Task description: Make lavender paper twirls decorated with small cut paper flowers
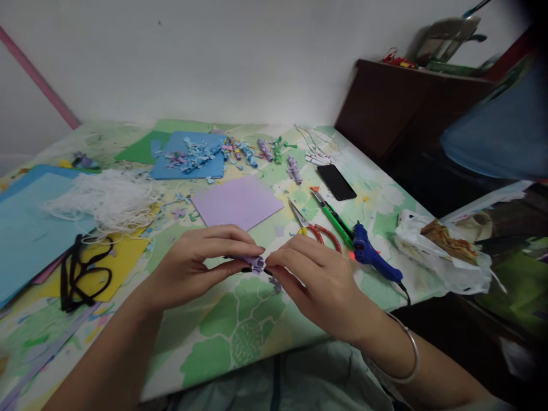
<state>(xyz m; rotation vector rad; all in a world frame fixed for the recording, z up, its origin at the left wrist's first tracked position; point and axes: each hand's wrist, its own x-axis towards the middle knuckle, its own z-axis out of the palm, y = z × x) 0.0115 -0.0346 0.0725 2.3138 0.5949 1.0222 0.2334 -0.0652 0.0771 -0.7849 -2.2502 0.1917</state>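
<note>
Between the thumb and fingers of my left hand point(209, 257) is a small rolled piece of purple foam sheet point(256, 262), its curled end pointing right. My right hand point(319, 279) is closed in a pinch right at that end; what its fingertips grip is hidden. A small purple cut-out point(276, 285) shows just under the right fingers, and I cannot tell whether it is held or lies on the cloth. Beyond my hands lies a flat purple foam sheet point(238, 201). Orange-handled scissors point(317, 230) rest just past my right hand.
A green utility knife point(336, 222), a blue glue gun point(372, 254) and a phone point(337, 182) lie right. Rolled foam figures point(265, 149) and blue sheets point(165, 168) sit at the back. White string point(113, 200) and black glasses point(85, 274) lie left. A plastic bag point(445, 257) is far right.
</note>
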